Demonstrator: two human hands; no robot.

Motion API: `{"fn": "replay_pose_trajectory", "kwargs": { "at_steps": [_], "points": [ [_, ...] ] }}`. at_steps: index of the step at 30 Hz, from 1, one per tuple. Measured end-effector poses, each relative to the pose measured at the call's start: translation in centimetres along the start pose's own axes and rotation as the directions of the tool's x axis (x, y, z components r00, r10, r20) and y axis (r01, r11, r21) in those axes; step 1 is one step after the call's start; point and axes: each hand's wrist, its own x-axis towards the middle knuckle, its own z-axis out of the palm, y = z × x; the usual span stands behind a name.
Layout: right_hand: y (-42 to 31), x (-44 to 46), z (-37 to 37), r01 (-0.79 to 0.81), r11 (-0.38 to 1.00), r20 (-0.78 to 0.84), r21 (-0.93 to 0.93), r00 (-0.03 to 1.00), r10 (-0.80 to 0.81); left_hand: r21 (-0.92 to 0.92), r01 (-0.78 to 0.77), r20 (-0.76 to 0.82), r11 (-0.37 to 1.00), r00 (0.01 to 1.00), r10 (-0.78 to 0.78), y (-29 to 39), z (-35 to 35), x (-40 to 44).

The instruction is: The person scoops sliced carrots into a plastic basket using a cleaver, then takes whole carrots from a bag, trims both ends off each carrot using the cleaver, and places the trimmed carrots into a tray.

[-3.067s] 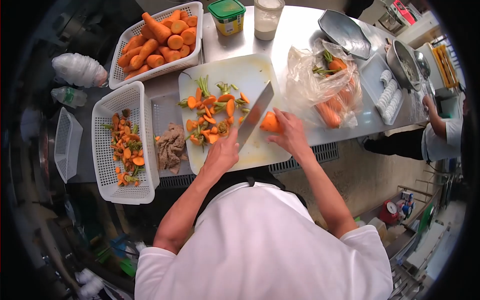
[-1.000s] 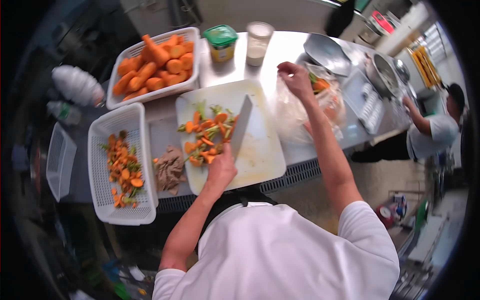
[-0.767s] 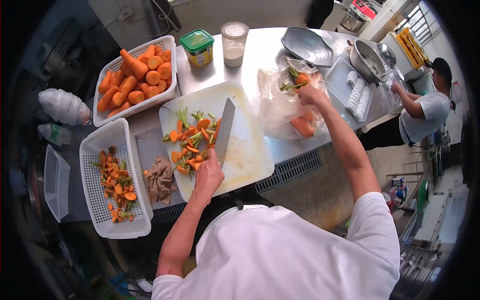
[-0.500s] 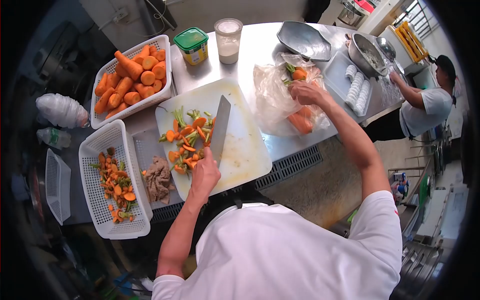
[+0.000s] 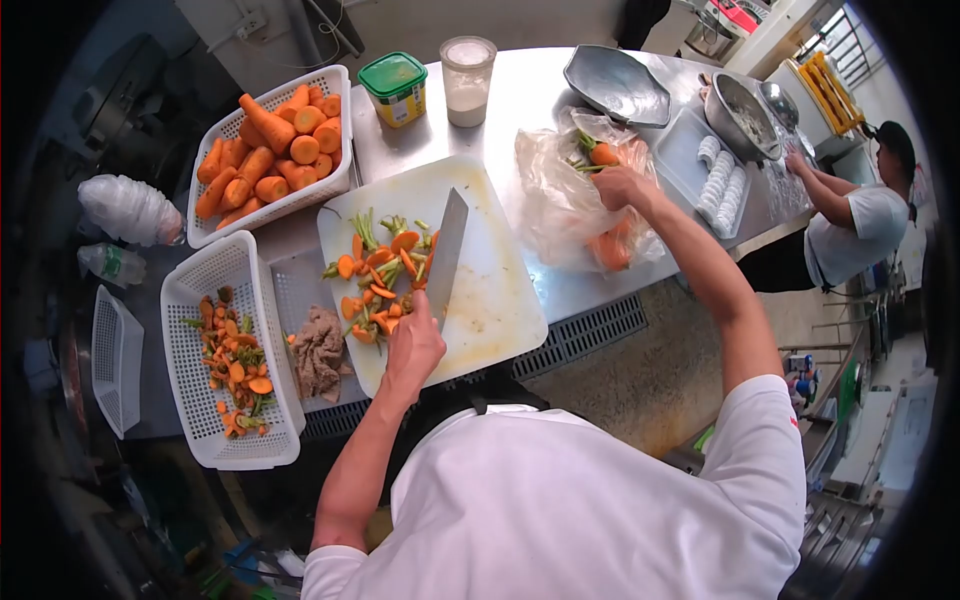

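Note:
My left hand [image 5: 415, 340] is closed round the handle of a broad knife [image 5: 452, 250], its blade up on the white cutting board [image 5: 490, 310]. Left of the blade lies a heap of cut carrot tops and green stems [image 5: 380, 270]. My right hand [image 5: 622, 187] is at the clear plastic bag [image 5: 548, 190], fingers curled together beside a carrot with green stems [image 5: 603, 154]; what they hold is hidden. More carrots [image 5: 612, 245] show through the bag below this hand.
A white basket of carrots [image 5: 345, 175] stands at the back left, another with trimmings [image 5: 180, 370] nearer. Beside it is a brown cloth [image 5: 320, 355]. Behind the board are a green-lidded tub [image 5: 395, 90] and a jar [image 5: 467, 85]. A co-worker [image 5: 865, 220] stands at right, beyond a tray [image 5: 680, 165].
My right hand has left the orange carrot piece on the board and moved right to the plastic bag, where its fingers have drawn together. The knife in my left hand has shifted left.

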Motion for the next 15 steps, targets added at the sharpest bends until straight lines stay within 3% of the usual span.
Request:
{"fn": "replay_pose_trajectory", "kwargs": {
  "at_steps": [4,6,7,8,10,11,12,13,14,15],
  "points": [
    [-0.8,0.3,1.3,-0.065,0.997,0.103,-0.031,0.992,0.067,0.001,-0.004,0.016,1.0,1.0,0.004,-0.2,0.2,0.2],
    [0.7,2.1,3.6,0.021,0.998,0.072,0.061,0.997,-0.025,0.001,0.011,0.006,1.0,1.0,-0.011,-0.6,0.2,0.1],
    [0.3,0.5,2.0,0.082,0.974,-0.008,0.211,0.997,-0.083,-0.009,0.0,-0.002,1.0,1.0,0.0,-0.7,0.3,0.1],
    [0.1,-0.9,0.0,0.09,0.975,-0.009,0.205,0.996,-0.091,-0.021,-0.013,-0.009,1.0,1.0,0.013,-0.9,0.4,0.1],
    [0.9,-2.6,-1.7,-0.077,0.91,-0.032,0.407,0.995,0.099,-0.041,-0.011,-0.017,0.999,1.0,0.011,-1.0,0.3,0.1],
    [1.7,-3.2,-1.8,-0.074,0.912,-0.03,0.403,0.995,0.094,-0.056,-0.016,-0.019,0.998,1.0,0.015,-1.1,0.3,0.1],
    [3.5,-3.7,-1.2,0.051,0.718,-0.18,0.695,0.978,0.105,-0.059,-0.012,-0.02,0.998,1.0,0.011,-1.2,0.4,0.1],
    [4.1,-4.2,-1.2,0.212,0.433,-0.31,0.876,0.935,0.169,-0.063,-0.004,-0.017,0.998,1.0,0.003,-1.3,0.4,0.2],
    [4.4,-4.5,-1.0,0.212,0.434,-0.31,0.876,0.935,0.17,-0.065,0.002,-0.014,0.998,1.0,-0.003,-1.4,0.5,0.3],
    [4.2,-5.3,-1.7,0.393,0.288,-0.467,0.873,0.844,0.264,-0.066,0.0,-0.015,0.998,1.0,-0.001,-1.4,0.4,0.4]
  ]
}}
